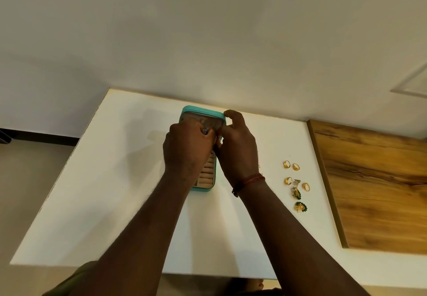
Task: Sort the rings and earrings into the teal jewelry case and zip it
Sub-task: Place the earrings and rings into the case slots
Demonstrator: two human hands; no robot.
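Observation:
The teal jewelry case (202, 112) lies open on the white table, its lid raised at the far end and its beige ring rolls (207, 175) showing near me. My left hand (188, 148) and my right hand (238, 148) meet over the case's middle. My left hand pinches a small silver earring (205, 131). My right hand's fingers are curled close to the same piece; what they hold is hidden. To the right on the table lie several gold rings (287, 164), a silver earring (296, 183) and two gold-and-green earrings (300, 206).
The white table (111, 191) ends against the wall behind the case. A wooden panel (379, 187) borders the table on the right. The table's left edge drops to the floor.

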